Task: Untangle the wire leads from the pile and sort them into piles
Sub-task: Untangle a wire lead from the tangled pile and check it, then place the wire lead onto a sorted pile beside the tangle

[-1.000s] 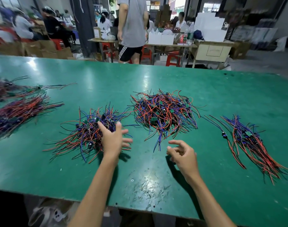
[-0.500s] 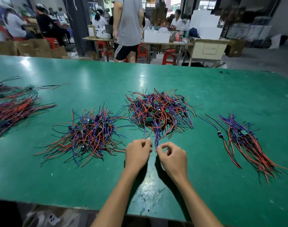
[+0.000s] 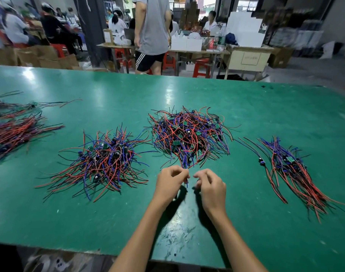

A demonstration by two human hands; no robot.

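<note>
A: Layout, big to small?
B: Green table. Tangled lead pile just beyond both hands; 2nd tangle to L; straightened bundle well R.
A: Grip?
B: L hand fingers curled, pinching blue lead end trailing from pile. R hand curled alongside; hold on wire unclear.

Left hand bare; right hand bare; forearms unsleeved
</note>
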